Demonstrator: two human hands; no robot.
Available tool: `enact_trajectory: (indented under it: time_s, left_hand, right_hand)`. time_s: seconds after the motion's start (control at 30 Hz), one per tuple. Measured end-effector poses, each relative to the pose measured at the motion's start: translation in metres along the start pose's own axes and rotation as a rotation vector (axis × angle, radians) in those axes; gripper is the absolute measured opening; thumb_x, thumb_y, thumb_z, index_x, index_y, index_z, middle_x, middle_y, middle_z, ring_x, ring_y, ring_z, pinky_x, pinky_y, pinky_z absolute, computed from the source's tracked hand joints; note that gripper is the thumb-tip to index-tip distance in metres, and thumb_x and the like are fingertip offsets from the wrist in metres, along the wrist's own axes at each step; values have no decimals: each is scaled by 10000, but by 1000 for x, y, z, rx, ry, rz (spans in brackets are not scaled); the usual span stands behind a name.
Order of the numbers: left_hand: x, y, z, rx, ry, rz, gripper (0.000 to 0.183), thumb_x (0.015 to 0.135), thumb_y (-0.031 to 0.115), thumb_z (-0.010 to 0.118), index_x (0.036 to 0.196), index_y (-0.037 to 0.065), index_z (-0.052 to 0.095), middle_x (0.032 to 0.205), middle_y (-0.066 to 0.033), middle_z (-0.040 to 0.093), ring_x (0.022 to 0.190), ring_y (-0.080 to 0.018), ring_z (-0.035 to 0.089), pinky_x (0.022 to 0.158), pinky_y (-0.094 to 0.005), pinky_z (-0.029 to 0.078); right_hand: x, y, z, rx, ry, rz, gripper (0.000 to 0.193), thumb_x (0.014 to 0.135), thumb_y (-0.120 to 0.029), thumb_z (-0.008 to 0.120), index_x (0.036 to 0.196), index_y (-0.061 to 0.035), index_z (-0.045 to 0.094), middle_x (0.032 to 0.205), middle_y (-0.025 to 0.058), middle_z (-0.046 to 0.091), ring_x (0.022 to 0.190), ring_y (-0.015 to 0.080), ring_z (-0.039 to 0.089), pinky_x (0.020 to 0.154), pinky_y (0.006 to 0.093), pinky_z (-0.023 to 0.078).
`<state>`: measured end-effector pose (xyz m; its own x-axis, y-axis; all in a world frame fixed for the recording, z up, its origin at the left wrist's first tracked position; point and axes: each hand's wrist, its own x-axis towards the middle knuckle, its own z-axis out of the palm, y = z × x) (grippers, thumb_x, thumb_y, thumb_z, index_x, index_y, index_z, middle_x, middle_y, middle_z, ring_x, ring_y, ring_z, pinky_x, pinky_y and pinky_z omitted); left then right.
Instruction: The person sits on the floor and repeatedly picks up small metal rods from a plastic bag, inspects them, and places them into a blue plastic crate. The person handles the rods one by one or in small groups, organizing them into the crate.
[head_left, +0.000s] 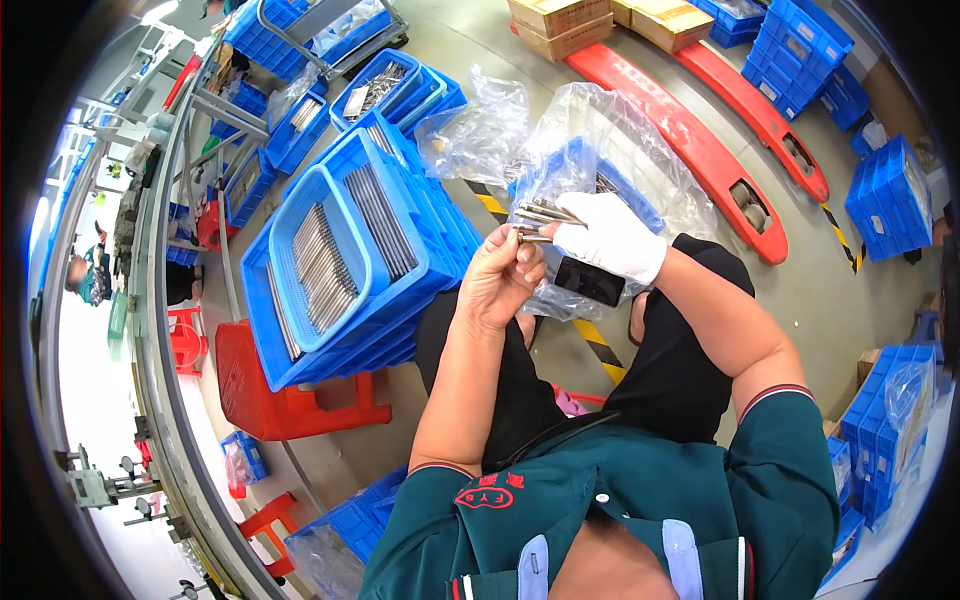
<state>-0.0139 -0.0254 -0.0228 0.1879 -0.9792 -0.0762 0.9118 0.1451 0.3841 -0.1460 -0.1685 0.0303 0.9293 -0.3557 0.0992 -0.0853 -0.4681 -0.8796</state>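
Note:
My right hand [612, 240], in a white glove, is closed around several slim metal rods [541, 211] that stick out toward the left. My bare left hand [503, 275] pinches the end of one metal rod between thumb and fingertips, right beside the bunch. Both hands are above a blue crate [640, 205] lined with clear plastic [570, 112], with more metal pieces partly visible inside. Under the glove, a dark flat rectangular object [590, 282] resembling a phone lies near my knees.
To my left, a light-blue basket [283, 215] holding rows of rods tops stacked blue crates [400, 310], beside a red stool [290, 395]. Red pallet-truck forks [680, 140] bearing cartons [562, 18] lie ahead right. More blue crates [890, 195] stand at far right.

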Motion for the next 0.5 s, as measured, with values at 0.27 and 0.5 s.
enact_trajectory:
  time_s: [0.27, 0.5]
  left_hand:
    - [-2, -3, 2, -103, -93, -60, 161, 886, 156, 587, 999, 41, 580, 669, -24, 519, 584, -104, 422, 544, -253, 366]
    - [0, -5, -1, -99, -36, -33, 173, 893, 154, 576, 1009, 27, 578, 663, -25, 520, 582, -102, 418, 549, -260, 369]
  right_hand:
    - [-4, -3, 2, 59, 22, -19, 292, 838, -280, 600, 938, -6, 606, 701, 148, 574, 619, 222, 524, 606, 337, 424]
    - [-5, 0, 7, 64, 67, -21, 276, 836, -266, 598, 937, -9, 609, 699, 143, 576, 617, 217, 528, 608, 337, 426]
